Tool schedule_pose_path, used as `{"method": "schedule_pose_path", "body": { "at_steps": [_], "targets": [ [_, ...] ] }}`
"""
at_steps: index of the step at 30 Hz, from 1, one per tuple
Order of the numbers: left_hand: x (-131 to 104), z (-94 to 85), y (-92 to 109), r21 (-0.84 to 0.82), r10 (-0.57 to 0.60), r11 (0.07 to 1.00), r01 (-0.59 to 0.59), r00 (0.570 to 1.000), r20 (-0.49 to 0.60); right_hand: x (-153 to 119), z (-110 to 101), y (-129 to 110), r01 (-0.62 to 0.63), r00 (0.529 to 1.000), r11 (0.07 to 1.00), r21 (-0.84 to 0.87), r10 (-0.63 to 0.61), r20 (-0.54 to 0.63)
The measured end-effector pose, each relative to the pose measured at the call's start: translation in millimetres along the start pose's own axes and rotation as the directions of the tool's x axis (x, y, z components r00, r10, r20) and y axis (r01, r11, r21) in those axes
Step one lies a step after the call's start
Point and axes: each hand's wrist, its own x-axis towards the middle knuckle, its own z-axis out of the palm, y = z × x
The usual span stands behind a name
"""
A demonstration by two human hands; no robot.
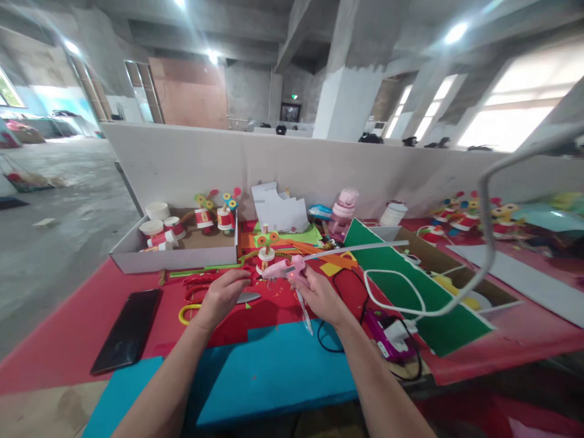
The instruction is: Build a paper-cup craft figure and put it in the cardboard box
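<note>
My right hand (pixel 319 298) is closing around the handle of a pink glue gun (pixel 283 267), its nozzle pointing left toward my left hand (pixel 223 298), probably so the tip is sitting where both hands can meet. A long white glue stick (pixel 360 248) is jutting from the gun's back, over and beyond my right hand. My left hand is hovering just beside the nozzle, fingers bunching; I cannot tell whether they are pinching something small. Just beyond the nozzle, between my hands, a cup figure (pixel 265 260) is standing upright, likely placed there for easy reach.

Scissors (pixel 186 315) are lying beneath and beside my left hand, so room for dropping that wrist is looking tight. Farther left, a phone (pixel 128 331) is resting well apart from it. Beyond my left hand, a white box (pixel 173 261) is holding more cups, its walls seemingly there to stop them rolling.

Nearer me than both hands, a blue sheet (pixel 274 365) is stretching to the table (pixel 64 347) edge, leaving flat, open room. Right of my right hand, a green board (pixel 410 286) and a looping white cable (pixel 488 243) are limiting any sideways swing.
</note>
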Motion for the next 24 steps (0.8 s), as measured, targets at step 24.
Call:
{"method": "schedule_pose_path", "body": {
  "at_steps": [24],
  "targets": [
    [-1.1, 5.8, -5.8, 0.055, -0.003, 0.998, 0.008, 0.996, -0.087, 17.1, -34.4, 102.4, -0.532, 0.846, 0.794, -0.294, 0.484, -0.224]
  ]
}}
